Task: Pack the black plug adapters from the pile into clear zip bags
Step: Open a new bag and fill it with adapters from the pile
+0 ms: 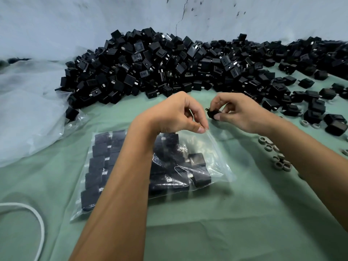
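A big pile of black plug adapters (160, 66) lies against the back wall on the green cloth. In front of me a clear zip bag (216, 162) lies flat, holding several adapters in rows. My left hand (175, 113) pinches the bag's top edge between thumb and fingers and lifts it. My right hand (237, 112) grips one black adapter (211, 113) just right of the bag's mouth, its metal prongs pointing left.
Loose adapters (316, 108) spread across the right side, with several small grey rings (276, 159) beside my right forearm. Crumpled clear plastic bags (28, 113) heap at the left. A white cable (37, 219) curves at the lower left. Green cloth (226, 223) covers the table.
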`<state>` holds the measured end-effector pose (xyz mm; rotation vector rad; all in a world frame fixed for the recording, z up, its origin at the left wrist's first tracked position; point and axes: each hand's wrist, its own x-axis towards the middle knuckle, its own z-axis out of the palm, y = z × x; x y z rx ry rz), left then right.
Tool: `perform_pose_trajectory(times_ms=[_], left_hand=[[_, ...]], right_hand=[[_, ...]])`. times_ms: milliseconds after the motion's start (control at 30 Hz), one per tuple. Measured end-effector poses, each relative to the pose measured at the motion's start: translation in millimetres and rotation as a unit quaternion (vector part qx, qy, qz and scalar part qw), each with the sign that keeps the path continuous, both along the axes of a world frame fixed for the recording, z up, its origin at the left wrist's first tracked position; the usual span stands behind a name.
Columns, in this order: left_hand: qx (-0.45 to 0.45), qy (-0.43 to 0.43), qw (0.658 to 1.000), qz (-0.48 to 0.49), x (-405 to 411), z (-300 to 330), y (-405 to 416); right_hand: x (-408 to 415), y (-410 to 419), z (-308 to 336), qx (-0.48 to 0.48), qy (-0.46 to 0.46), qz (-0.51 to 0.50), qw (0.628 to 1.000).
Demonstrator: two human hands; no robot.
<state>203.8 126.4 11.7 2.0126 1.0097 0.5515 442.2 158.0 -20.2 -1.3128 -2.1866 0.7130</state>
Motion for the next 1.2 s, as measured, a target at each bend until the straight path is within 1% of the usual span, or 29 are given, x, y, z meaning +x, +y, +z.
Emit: perform_pose_trajectory(times_ms=[100, 200, 267, 367, 533, 667, 800, 867, 900, 967, 1000, 1033, 1067, 1100, 1133, 1167, 1200], left_hand=[[0.004, -0.012, 1.0, -0.003, 0, 2, -1], [0.008, -0.026, 1.0, -0.015, 0, 5, -3], [0.012, -0.029, 0.999, -0.017, -1, 6, -2], [0.014, -0.025, 0.999, -0.02, -1, 7, -2], [0.012, -0.023, 1.0, -0.018, -2, 6, -1], [0.012, -0.022, 1.0, -0.016, -1, 7, -2], [0.015, -0.019, 1.0, -0.016, 0, 6, -2], [0.013, -0.02, 1.0, -0.015, 0, 5, -2], [0.013, -0.02, 1.0, -0.014, 0, 4, -2], [0.014, -0.021, 1.0, -0.012, -1, 2, -1], [0.012, -0.021, 1.0, -0.01, -1, 1, -1], [0.01, -0.02, 1.0, -0.01, 0, 0, -1], [0.007, -0.016, 1.0, -0.008, 1, -1, -1], [0.005, -0.011, 1.0, -0.006, 1, -1, 0], [0.002, -0.007, 1.0, -0.004, 2, -2, 0], [-0.001, -0.005, 1.0, -0.002, 2, -2, 0], [-0.003, -0.005, 1.0, -0.001, 3, -2, 0]], right_hand=[[-1, -32, 2, -0.084, 0.116, 0.063, 0.988], [-15, -51, -3, -0.133, 0.154, 0.099, 0.974], [-24, -57, -6, -0.148, 0.153, 0.117, 0.97], [-29, -56, -5, -0.159, 0.126, 0.133, 0.97], [-35, -53, -8, -0.154, 0.137, 0.123, 0.971], [-40, -54, -11, -0.179, 0.151, 0.128, 0.964], [-39, -51, -13, -0.166, 0.134, 0.126, 0.969], [-32, -47, -11, -0.164, 0.123, 0.11, 0.972], [-27, -42, -10, -0.168, 0.136, 0.089, 0.972], [-19, -29, -10, -0.134, 0.178, -0.001, 0.975], [-15, -20, -11, -0.082, 0.17, -0.073, 0.979], [-9, -11, -13, -0.002, 0.109, -0.152, 0.982], [-3, -1, -14, 0.079, -0.008, -0.222, 0.972], [2, 7, -16, 0.132, -0.147, -0.263, 0.944], [6, 12, -17, 0.146, -0.259, -0.269, 0.916], [6, 17, -18, 0.146, -0.323, -0.26, 0.898], [5, 20, -19, 0.148, -0.354, -0.245, 0.89]])
